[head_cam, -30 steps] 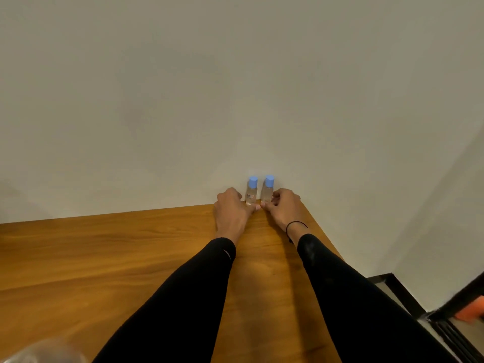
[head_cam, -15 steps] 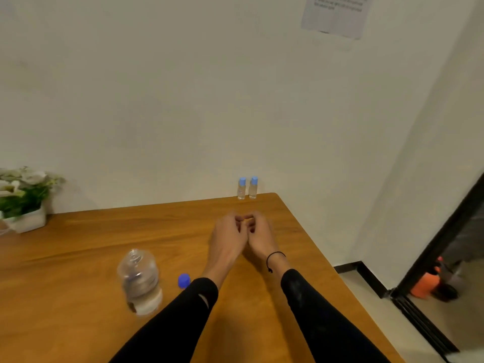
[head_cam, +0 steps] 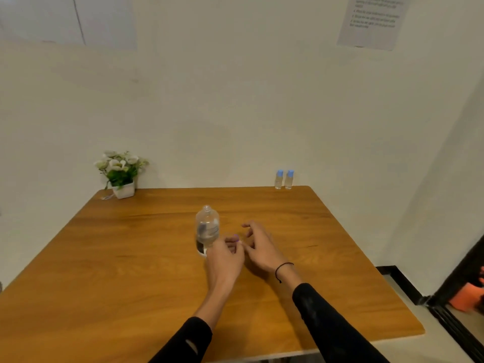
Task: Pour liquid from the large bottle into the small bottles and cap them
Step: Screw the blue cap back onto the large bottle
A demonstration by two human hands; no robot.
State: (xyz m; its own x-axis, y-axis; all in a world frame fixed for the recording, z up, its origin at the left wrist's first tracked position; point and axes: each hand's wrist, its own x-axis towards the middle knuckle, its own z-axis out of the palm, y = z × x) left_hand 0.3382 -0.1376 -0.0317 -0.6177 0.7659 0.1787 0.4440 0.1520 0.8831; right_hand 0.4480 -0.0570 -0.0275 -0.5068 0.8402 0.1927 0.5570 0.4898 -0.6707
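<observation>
The large clear bottle (head_cam: 207, 229) stands uncapped in the middle of the wooden table (head_cam: 117, 271), with a little liquid at its bottom. My left hand (head_cam: 225, 258) rests just right of the bottle's base, fingers curled down. A small pale-purple spot shows at its fingertips; I cannot tell whether that is the bottle's blue cap. My right hand (head_cam: 259, 244) lies beside the left one, fingers spread and holding nothing. Two small bottles (head_cam: 284, 179) with light-blue caps stand side by side at the far right corner, against the wall.
A white pot of flowers (head_cam: 120, 174) stands at the table's far left corner. The table's right edge drops to the floor, where an orange object (head_cam: 468, 297) lies by a dark door frame. A paper sheet (head_cam: 374, 19) hangs on the wall.
Both hands let go of the small bottles and drew back from the far corner to the table's middle. The left hand now sits by the large bottle's base, where the blue cap lay.
</observation>
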